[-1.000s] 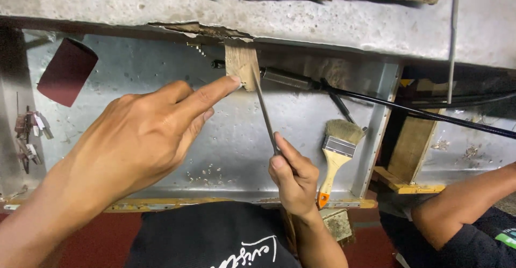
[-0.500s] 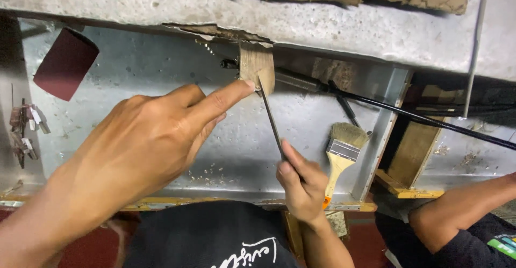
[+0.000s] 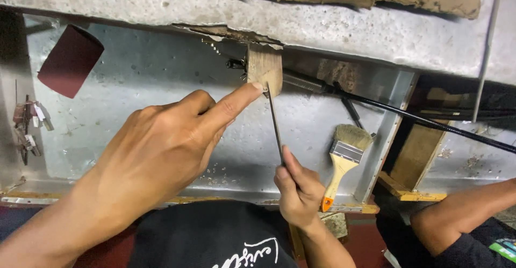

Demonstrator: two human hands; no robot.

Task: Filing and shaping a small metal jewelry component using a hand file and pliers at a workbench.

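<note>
One paintbrush (image 3: 344, 160), one wooden block (image 3: 265, 66), one thin file (image 3: 276, 128), two hands.

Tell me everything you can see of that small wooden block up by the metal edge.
The small wooden block is pale, grainy and roughly rectangular, standing upright against the grey metal panel just under the torn edge. Its top is tucked beneath that edge. The left hand presses its forefinger tip on the block's lower corner, and the thin dark rod held by the right hand meets its bottom edge.
</note>
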